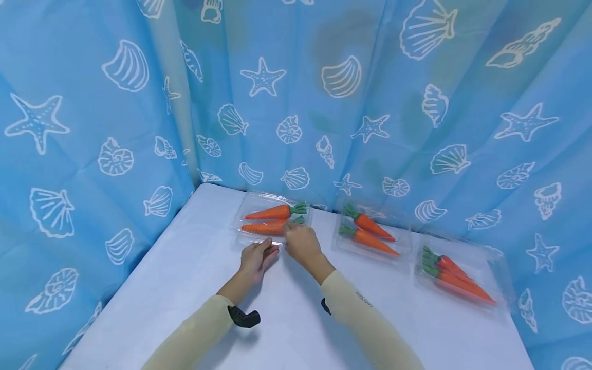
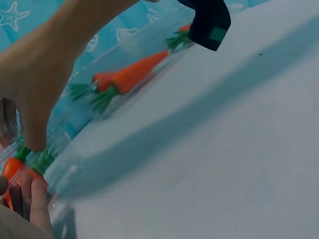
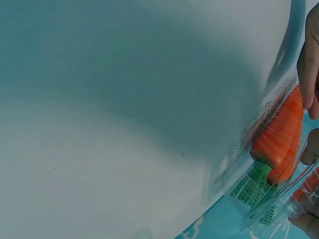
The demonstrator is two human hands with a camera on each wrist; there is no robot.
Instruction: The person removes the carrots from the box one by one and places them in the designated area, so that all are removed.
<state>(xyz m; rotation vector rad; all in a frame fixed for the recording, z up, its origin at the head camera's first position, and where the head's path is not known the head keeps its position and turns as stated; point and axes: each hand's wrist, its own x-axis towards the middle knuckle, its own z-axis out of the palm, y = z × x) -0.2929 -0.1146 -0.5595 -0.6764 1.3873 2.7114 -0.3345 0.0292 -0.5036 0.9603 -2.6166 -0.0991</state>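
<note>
A clear plastic clamshell box (image 1: 239, 222) lies at the back left of the white table, with two orange carrots (image 1: 261, 228) inside, green tops to the right. My left hand (image 1: 255, 258) holds its front edge between thumb and fingers; the left wrist view shows those fingers (image 2: 37, 199) against the plastic beside the carrots. At the box's front right corner, my right hand (image 1: 302, 245) pinches the plastic near the green tops, covering part of the lower carrot. The right wrist view shows the ribbed box wall (image 3: 239, 164) close up, with a thumb (image 3: 312, 148) against it.
Two more clear boxes stand to the right along the table's back edge: a middle box (image 1: 339, 244) and a right box (image 1: 501, 288), each containing two carrots. A blue curtain (image 1: 296, 149) with white shell prints hangs behind and beside the white table (image 1: 287, 329).
</note>
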